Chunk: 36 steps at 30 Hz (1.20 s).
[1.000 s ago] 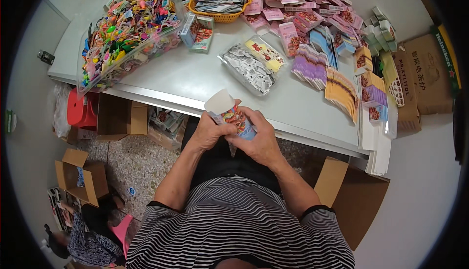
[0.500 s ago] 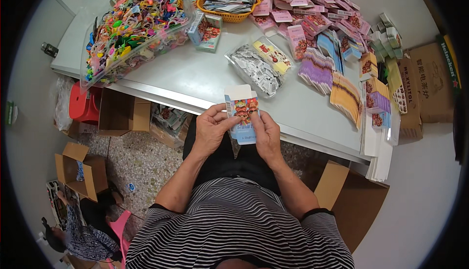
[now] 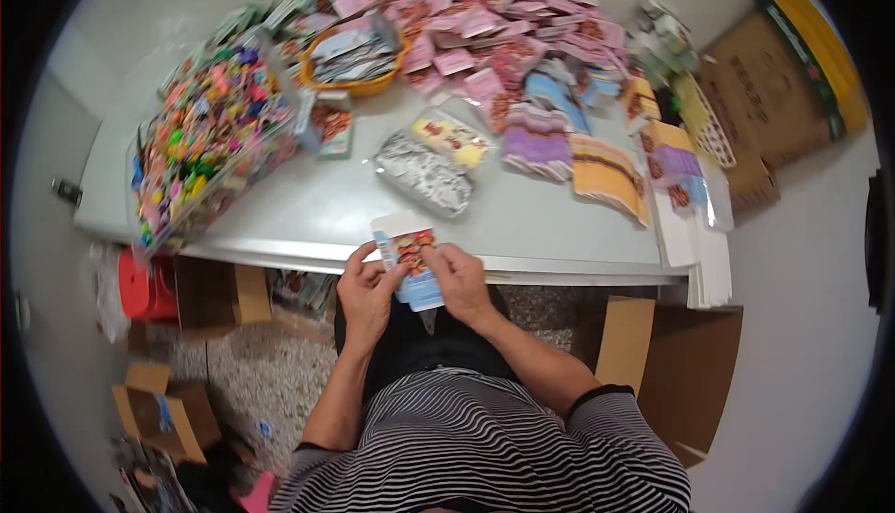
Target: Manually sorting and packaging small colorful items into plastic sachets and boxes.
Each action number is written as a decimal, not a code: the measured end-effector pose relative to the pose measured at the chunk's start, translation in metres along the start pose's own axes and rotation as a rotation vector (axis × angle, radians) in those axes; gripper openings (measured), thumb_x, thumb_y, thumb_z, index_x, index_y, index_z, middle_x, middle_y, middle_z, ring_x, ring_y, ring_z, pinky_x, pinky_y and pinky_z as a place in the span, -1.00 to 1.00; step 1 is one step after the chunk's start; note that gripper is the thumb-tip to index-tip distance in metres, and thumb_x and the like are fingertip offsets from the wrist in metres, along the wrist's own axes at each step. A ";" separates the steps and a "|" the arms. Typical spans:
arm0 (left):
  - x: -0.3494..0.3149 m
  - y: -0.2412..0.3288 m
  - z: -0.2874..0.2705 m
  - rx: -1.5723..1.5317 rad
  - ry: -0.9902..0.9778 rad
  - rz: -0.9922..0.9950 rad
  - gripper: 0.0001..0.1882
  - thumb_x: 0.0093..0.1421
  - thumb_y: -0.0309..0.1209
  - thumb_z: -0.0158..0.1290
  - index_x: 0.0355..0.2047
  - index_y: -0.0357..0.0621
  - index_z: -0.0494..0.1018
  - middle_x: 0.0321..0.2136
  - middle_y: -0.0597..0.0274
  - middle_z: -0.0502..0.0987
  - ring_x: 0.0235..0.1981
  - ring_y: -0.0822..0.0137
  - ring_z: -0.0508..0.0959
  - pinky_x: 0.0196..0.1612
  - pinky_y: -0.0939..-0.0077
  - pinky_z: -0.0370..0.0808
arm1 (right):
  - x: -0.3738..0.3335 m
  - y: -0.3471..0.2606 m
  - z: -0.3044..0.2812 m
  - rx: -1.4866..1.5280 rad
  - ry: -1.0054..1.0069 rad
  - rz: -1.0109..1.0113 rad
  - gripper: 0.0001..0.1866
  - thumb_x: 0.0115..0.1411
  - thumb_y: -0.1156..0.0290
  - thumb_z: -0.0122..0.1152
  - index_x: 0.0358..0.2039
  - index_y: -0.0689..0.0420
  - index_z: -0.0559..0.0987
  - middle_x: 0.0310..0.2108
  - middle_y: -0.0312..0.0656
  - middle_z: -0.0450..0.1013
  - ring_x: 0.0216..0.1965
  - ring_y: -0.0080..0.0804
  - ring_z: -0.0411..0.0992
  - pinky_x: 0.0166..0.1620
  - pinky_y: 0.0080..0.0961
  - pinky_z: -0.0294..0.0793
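A small light-blue carton [image 3: 424, 289] with a colourful printed front is held before my body, just off the table's front edge. Its white top flap stands up, and it leans a little to the left. My left hand [image 3: 366, 296] is closed on its left side, thumb across the front. On the other side, my right hand [image 3: 462, 286] grips it with the thumb on the printed face. Beyond the hands on the table [image 3: 317, 205] lies a clear bag [image 3: 424, 176] of black-and-white printed pieces, with a yellow printed packet [image 3: 454, 140] by it.
At left stands a clear bin [image 3: 219, 177] of colourful trinkets. Further back are a yellow basket [image 3: 359, 87] of packets and a pile of pink cartons [image 3: 466, 24]. Purple [image 3: 538, 145] and orange flat cartons [image 3: 606, 173] fan out at right. An open cardboard box [image 3: 685, 373] sits below.
The whole view has shifted and turned, so the table contents appear further left. Both hands keep hold of the light-blue carton, with little change in grip.
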<state>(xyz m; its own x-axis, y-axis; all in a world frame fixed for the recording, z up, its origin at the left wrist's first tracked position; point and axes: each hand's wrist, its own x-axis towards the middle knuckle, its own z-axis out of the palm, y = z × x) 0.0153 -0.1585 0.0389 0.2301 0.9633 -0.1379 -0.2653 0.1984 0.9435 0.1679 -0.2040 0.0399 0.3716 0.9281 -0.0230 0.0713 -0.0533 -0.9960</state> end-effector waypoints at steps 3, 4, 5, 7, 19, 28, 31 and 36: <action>-0.004 0.008 0.004 0.018 -0.092 0.059 -0.25 0.17 -0.70 0.19 0.32 -0.34 0.09 -0.16 -0.03 0.60 -0.18 0.35 0.63 -0.15 0.56 0.57 | -0.003 -0.001 -0.002 0.013 0.012 -0.026 -0.68 0.36 0.28 0.18 -0.42 0.30 0.54 -0.67 -0.31 0.36 -0.55 -0.73 0.23 -0.51 -0.55 0.27; -0.008 0.011 0.006 0.035 -0.114 0.099 -0.19 0.17 -0.72 0.18 0.36 -0.31 0.04 -0.11 -0.05 0.57 -0.13 0.33 0.62 -0.11 0.54 0.58 | -0.007 -0.001 -0.005 0.022 -0.019 -0.019 -0.67 0.36 0.27 0.18 -0.40 0.31 0.56 -0.67 -0.30 0.37 -0.56 -0.72 0.24 -0.51 -0.56 0.27; -0.008 0.006 0.002 0.065 -0.146 0.093 -0.10 0.16 -0.73 0.17 0.42 -0.26 -0.07 -0.06 -0.07 0.54 -0.09 0.31 0.60 -0.07 0.50 0.58 | -0.008 0.008 -0.008 0.010 -0.071 -0.012 -0.74 0.36 0.31 0.19 -0.17 0.30 0.57 -0.60 -0.28 0.43 -0.52 -0.70 0.29 -0.46 -0.57 0.34; -0.014 0.007 -0.001 0.048 -0.138 0.087 -0.12 0.17 -0.73 0.16 0.42 -0.26 -0.06 -0.06 -0.06 0.55 -0.09 0.30 0.60 -0.05 0.50 0.58 | -0.017 0.011 -0.004 0.106 -0.093 -0.014 -0.72 0.37 0.38 0.16 0.00 0.28 0.50 -0.43 -0.28 0.49 -0.42 -0.70 0.36 -0.37 -0.63 0.39; -0.068 -0.010 -0.069 0.070 -0.314 -0.091 -0.34 0.24 -0.70 0.12 0.33 -0.30 0.17 0.01 0.02 0.52 -0.05 0.36 0.58 0.04 0.51 0.54 | -0.065 0.047 0.013 0.259 -0.361 -0.036 -0.41 0.35 0.46 0.19 0.36 0.12 0.29 -0.16 -0.24 0.54 -0.23 -0.65 0.46 -0.16 -0.65 0.49; -0.113 -0.040 -0.135 0.294 -0.238 -0.213 -0.69 0.31 -0.53 0.14 0.05 -0.30 0.45 -0.15 0.11 0.60 -0.19 0.45 0.60 -0.12 0.60 0.55 | -0.106 0.076 0.047 0.098 -0.396 0.036 -0.84 0.28 0.41 0.30 -0.20 0.22 0.64 -0.27 -0.26 0.55 -0.26 -0.60 0.50 -0.20 -0.65 0.48; -0.105 -0.043 -0.131 0.570 -0.248 0.219 -0.83 0.30 -0.54 0.13 -0.10 -0.25 0.55 -0.18 0.24 0.61 -0.19 0.46 0.59 -0.11 0.59 0.53 | -0.106 0.078 0.047 0.082 -0.318 -0.118 -0.90 0.24 0.46 0.31 -0.29 0.22 0.66 -0.18 -0.19 0.55 -0.17 -0.55 0.50 -0.14 -0.59 0.51; -0.106 -0.048 -0.114 0.196 -0.115 0.014 -0.77 0.28 -0.56 0.15 -0.05 -0.30 0.53 -0.15 0.15 0.61 -0.17 0.43 0.59 -0.08 0.58 0.53 | -0.108 0.082 0.051 0.352 -0.307 0.131 -0.80 0.26 0.50 0.27 -0.10 0.22 0.61 -0.08 -0.19 0.52 -0.12 -0.58 0.48 -0.10 -0.63 0.50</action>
<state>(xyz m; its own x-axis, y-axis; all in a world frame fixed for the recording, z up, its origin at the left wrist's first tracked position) -0.1029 -0.2495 -0.0261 0.3357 0.9367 -0.0994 -0.0847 0.1351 0.9872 0.0859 -0.2898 -0.0440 0.0626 0.9906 -0.1220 -0.2951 -0.0984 -0.9504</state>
